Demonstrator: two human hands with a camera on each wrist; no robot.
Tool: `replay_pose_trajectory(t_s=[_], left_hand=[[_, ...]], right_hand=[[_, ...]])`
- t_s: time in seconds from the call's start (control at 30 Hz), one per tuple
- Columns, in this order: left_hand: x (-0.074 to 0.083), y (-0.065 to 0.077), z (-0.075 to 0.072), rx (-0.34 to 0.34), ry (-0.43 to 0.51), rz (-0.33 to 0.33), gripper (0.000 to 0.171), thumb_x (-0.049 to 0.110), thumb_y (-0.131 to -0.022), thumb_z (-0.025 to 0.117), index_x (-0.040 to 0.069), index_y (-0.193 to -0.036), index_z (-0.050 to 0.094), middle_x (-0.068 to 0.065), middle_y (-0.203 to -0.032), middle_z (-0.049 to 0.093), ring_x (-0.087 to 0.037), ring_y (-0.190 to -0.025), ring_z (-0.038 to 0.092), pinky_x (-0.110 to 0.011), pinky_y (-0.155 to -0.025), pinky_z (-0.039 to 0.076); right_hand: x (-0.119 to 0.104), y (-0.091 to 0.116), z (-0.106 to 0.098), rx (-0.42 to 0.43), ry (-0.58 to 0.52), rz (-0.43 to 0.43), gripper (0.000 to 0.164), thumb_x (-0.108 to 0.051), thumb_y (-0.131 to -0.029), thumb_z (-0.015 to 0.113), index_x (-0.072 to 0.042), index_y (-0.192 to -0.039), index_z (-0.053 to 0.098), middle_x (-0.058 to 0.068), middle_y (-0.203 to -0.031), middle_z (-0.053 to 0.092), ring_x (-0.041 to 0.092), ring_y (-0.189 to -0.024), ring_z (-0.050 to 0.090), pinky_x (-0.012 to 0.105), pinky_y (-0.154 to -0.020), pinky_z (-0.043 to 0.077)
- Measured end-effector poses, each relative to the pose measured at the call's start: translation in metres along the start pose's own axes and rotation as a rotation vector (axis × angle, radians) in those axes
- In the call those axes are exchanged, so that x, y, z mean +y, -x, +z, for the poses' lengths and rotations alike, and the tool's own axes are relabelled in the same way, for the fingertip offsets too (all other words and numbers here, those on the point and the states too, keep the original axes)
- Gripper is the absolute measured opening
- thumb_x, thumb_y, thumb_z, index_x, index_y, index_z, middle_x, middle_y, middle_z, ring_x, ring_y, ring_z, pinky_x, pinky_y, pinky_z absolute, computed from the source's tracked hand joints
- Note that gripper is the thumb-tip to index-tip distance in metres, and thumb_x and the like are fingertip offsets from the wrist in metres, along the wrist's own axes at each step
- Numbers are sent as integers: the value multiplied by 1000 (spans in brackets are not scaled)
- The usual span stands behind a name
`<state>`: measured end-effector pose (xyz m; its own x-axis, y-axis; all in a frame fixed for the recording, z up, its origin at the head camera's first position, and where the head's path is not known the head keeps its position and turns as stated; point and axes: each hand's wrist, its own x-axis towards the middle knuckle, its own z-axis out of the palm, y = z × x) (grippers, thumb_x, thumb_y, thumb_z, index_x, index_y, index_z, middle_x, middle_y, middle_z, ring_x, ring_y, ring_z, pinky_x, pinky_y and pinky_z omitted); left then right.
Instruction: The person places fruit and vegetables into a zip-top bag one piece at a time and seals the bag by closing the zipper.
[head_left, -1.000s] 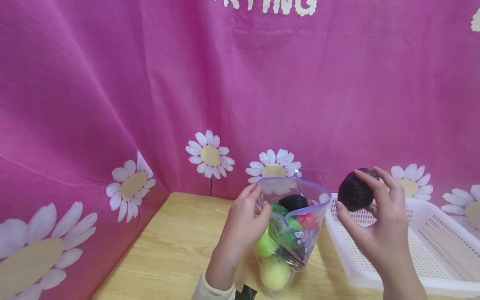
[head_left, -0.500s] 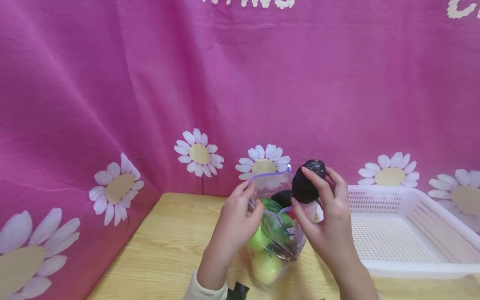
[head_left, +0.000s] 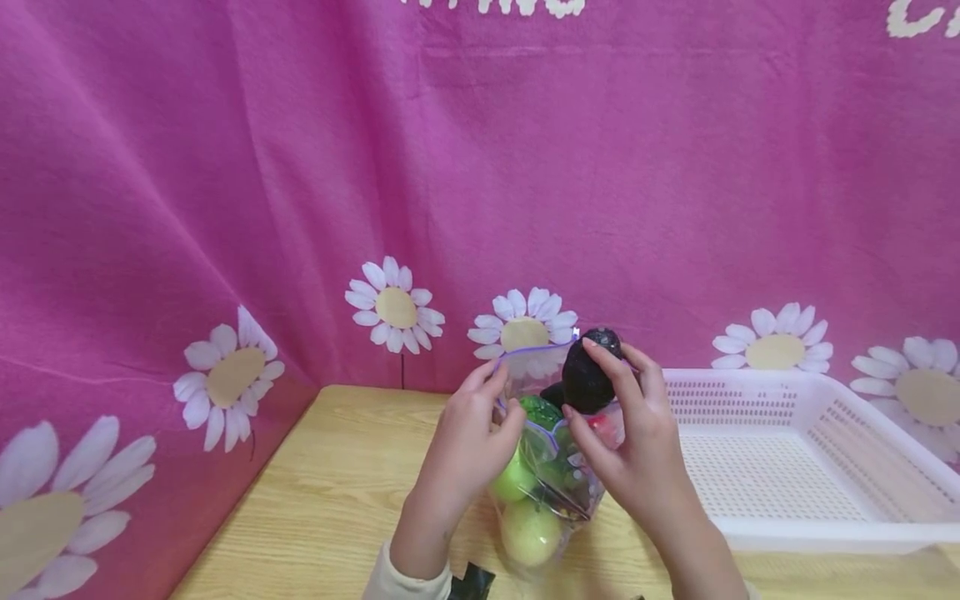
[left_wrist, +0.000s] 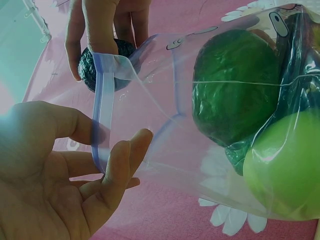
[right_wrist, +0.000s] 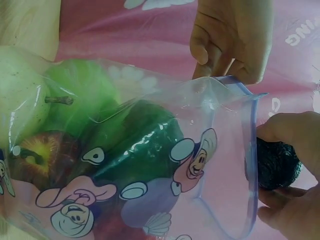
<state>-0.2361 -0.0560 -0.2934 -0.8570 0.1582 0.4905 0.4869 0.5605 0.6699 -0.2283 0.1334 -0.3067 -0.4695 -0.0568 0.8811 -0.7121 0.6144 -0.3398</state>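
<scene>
A clear zip bag (right_wrist: 215,165) with a purple-edged mouth stands on the table. My left hand (head_left: 471,433) pinches the left side of its mouth. My right hand (head_left: 636,437) holds a dark, rough-skinned avocado (head_left: 588,377) between thumb and fingers, right at the bag's opening. In the right wrist view the avocado (right_wrist: 277,164) overlaps the purple rim. Inside the bag lie a green apple (head_left: 513,478), a pale yellow-green round fruit (head_left: 531,533), a red apple (right_wrist: 47,157) and a glossy dark green piece (left_wrist: 235,85). Something red shows behind the right fingers.
A white perforated plastic basket (head_left: 832,532) stands on the table to the right of the bag. Wooden tabletop (head_left: 352,458) extends to the left. Behind, a pink curtain (head_left: 525,183) with printed daisies hangs at the table's back edge.
My right hand has carried the avocado left from above the basket to the bag's mouth and slightly lower. The left hand keeps its pinch on the bag. The head view has turned slightly right.
</scene>
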Motion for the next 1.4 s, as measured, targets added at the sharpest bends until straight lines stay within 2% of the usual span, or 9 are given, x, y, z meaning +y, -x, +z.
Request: replay_pose_trajectory(t_s=[0.13, 0.2, 0.4, 0.67, 0.83, 1.1, 1.23, 1.33, 1.4], left_hand=[[0, 0, 0, -2, -1, 2, 47, 13, -95, 59, -7, -138, 58, -18, -149, 51, -13, -84, 64, -31, -81, 57], [0, 0, 1, 0, -2, 6, 47, 13, -95, 59, -7, -138, 58, -19, -149, 52, -13, -83, 64, -31, -80, 57], [-1, -1, 0, 10, -7, 9, 48, 13, -95, 60, -8, -138, 58, -19, -148, 52, -15, -85, 66, -32, -82, 58], [0, -2, 1, 14, -14, 8, 48, 13, -95, 59, -8, -139, 57, -20, -147, 53, -18, -88, 67, -36, -85, 58], [-1, -2, 2, 11, -21, 10, 48, 13, -96, 59, -8, -139, 57, -20, -147, 53, -17, -85, 66, -35, -83, 58], [-2, -3, 0, -1, -14, -9, 49, 13, -96, 59, -7, -140, 56, -20, -149, 51, -17, -86, 65, -37, -86, 57], [-3, -3, 0, -7, -1, -14, 49, 12, -96, 59, -7, -140, 55, -20, -149, 51, -15, -84, 64, -35, -83, 57], [-3, -3, 0, -4, 1, -7, 49, 12, -95, 59, -7, -140, 55, -19, -149, 51, -15, -83, 64, -32, -81, 57], [-2, -3, 0, 0, 0, 1, 49, 12, -95, 60, -8, -139, 56, -20, -149, 51, -15, -83, 64, -31, -80, 57]], right_hand=[[-1, 0, -3, -30, 10, 23, 78, -1, -73, 85, -16, -144, 57, 23, -138, 52, 36, -128, 52, 50, -105, 46], [0, 0, -3, -53, 4, 41, 77, -2, -73, 84, -16, -144, 57, 22, -138, 51, 36, -128, 51, 59, -101, 46], [0, 0, -3, -110, -15, 82, 76, -6, -77, 83, -18, -147, 53, 22, -140, 49, 39, -127, 51, 63, -99, 47], [1, 0, -5, -134, -7, 84, 75, -8, -79, 80, -19, -148, 52, 24, -139, 50, 41, -123, 55, 64, -97, 48], [2, 1, -6, -157, 4, 77, 73, -9, -79, 79, -19, -147, 53, 23, -139, 50, 42, -122, 54, 65, -97, 46], [2, 1, -5, -168, 22, 55, 71, -10, -78, 76, -18, -145, 55, 22, -138, 53, 43, -119, 55, 61, -92, 46], [2, 2, -5, -181, 38, 60, 72, -9, -78, 76, -19, -146, 55, 22, -139, 52, 38, -106, 57, 42, -71, 54], [1, 2, -5, -189, 35, 61, 73, -7, -78, 75, -19, -146, 55, 22, -140, 51, 27, -88, 56, 27, -55, 51], [1, 2, -6, -193, 27, 64, 73, -6, -77, 75, -19, -147, 54, 22, -141, 50, 23, -78, 53, 23, -52, 49]])
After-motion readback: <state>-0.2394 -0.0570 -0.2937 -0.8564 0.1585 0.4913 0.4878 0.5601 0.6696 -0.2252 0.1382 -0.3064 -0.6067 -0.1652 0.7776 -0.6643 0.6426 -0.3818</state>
